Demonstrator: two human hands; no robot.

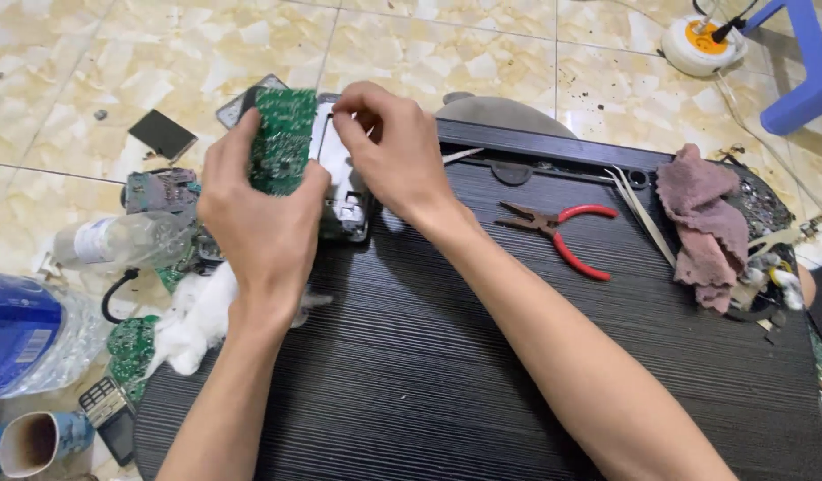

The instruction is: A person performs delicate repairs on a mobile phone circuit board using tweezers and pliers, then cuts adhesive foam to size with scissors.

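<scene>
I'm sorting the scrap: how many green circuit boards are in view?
3. One green circuit board in the left hand; one left of the white cotton; another near the plastic bottle. More may be hidden.

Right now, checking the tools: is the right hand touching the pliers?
Apart. The head view shows the right hand up at the casing, with bare mat between it and the pliers.

both bare forearms reach up from the near edge toward the worktop's far left corner. the left hand (260, 218) is closed, knuckles up; the right hand (389, 151) pinches with curled fingertips.
</scene>
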